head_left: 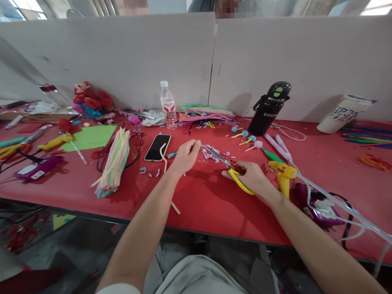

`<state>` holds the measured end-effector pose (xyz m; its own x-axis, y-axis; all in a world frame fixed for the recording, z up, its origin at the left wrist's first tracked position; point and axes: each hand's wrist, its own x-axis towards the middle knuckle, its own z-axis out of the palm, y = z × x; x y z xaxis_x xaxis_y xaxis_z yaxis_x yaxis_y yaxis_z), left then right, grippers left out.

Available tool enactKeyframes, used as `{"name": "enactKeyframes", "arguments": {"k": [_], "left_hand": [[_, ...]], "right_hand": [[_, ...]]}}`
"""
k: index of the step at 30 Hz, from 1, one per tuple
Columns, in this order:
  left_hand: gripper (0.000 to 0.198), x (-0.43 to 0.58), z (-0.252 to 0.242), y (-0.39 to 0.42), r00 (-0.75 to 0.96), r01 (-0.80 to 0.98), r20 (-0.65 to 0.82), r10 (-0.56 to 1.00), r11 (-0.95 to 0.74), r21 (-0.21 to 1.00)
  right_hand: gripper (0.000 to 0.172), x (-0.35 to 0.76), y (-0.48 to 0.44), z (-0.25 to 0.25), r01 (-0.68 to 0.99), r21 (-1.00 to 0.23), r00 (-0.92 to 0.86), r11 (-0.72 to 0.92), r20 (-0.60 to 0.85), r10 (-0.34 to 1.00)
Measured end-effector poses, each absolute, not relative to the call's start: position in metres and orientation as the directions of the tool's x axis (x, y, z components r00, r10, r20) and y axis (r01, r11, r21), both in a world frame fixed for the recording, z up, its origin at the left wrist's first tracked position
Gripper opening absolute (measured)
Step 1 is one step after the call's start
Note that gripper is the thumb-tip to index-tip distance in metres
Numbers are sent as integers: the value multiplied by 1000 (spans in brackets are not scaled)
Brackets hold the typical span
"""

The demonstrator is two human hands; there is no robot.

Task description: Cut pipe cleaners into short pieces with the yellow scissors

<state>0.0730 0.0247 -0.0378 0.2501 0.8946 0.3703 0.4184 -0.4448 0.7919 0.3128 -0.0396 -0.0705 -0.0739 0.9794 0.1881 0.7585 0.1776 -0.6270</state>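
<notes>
My right hand [252,177] is closed round the handles of a pair of scissors [220,156] with yellow and red grips. Their blades point up and left, the tips close to my left fingertips. My left hand [186,156] is pinched, thumb against forefinger; whatever it holds is too small to make out. Below the blades lies a heap of short lilac pipe-cleaner clippings [210,154]. A cream pipe cleaner [164,159] runs over the edge of a phone [158,148] and passes behind my left forearm.
A pipe-cleaner bundle [113,162] lies left, near green paper [89,138]. A water bottle [168,106] and black flask [269,109] stand behind. Small pompom stems [247,135], a yellow glue gun [283,175] and cables lie right. A tilted white cup [344,112] is near the partition [131,59].
</notes>
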Motion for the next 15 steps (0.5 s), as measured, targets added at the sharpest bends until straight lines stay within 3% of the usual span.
{"name": "enactKeyframes", "arguments": {"k": [15], "left_hand": [[41, 75, -41, 26, 276, 408, 379, 883, -465, 786]], "right_hand": [[57, 315, -36, -75, 765, -617, -71, 182, 200, 977]]}}
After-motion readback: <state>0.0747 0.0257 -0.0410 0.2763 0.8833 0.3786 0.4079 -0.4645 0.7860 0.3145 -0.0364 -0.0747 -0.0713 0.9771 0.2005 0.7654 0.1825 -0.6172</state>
